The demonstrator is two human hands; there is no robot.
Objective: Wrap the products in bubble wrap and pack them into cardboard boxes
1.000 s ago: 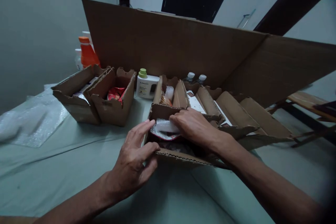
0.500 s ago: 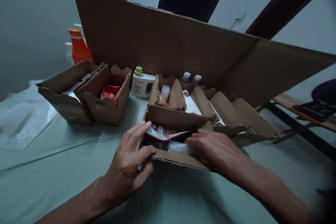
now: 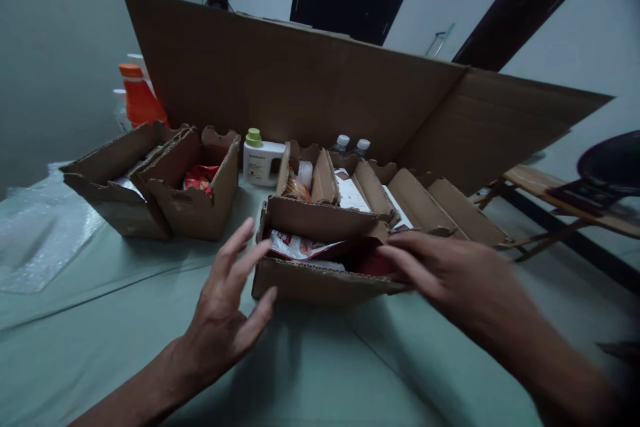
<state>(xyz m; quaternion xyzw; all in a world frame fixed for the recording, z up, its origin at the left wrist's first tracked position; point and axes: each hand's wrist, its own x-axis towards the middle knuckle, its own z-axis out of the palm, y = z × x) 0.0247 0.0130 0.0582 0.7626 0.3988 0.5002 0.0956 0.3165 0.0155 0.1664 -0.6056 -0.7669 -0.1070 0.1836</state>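
Head view takes us over the counter (image 3: 100, 320), and both hands are at the small cardboard box (image 3: 320, 280) sitting near its middle. Left hand (image 3: 223, 320) hovers just off the box's left corner, fingers (image 3: 235, 247) spread wide and holding nothing. Right hand (image 3: 450, 273) is blurred, its fingers (image 3: 400, 259) stretched flat over the box's right rim, touching the cardboard, gripping nothing that I can see. Inside the box lies a snack packet (image 3: 300, 247), red and white. Behind it, a row of open cartons (image 3: 390, 193); a white bottle (image 3: 263, 160) with a green cap; two more boxes (image 3: 160, 180) at the left; a tall cardboard sheet (image 3: 300, 80) backing everything.
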